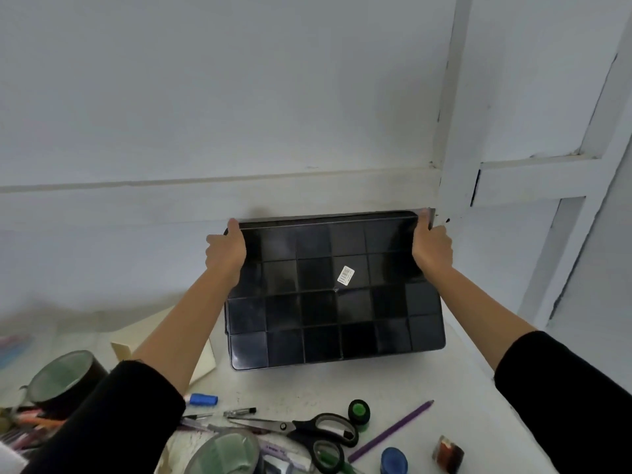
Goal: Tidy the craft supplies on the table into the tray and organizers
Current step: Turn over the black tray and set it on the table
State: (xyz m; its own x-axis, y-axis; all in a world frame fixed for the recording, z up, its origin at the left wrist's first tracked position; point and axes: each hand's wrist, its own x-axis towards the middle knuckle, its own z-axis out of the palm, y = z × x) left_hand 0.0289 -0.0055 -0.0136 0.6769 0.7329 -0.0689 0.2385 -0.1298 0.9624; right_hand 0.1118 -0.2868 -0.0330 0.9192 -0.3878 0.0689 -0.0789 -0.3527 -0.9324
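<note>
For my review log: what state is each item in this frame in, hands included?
Black organizer: held at both far corners, no contents visible.
Left hand: grips the far left corner.
Right hand: grips the far right corner.
Scissors: blades closed, lying loose on the table.
Blue marker: capped, loose on the table.
Purple pencil: loose on the table.

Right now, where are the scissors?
In the head view, the black-handled scissors lie low and centre, just left of the purple pencil, nearer than the black compartment box.
</note>
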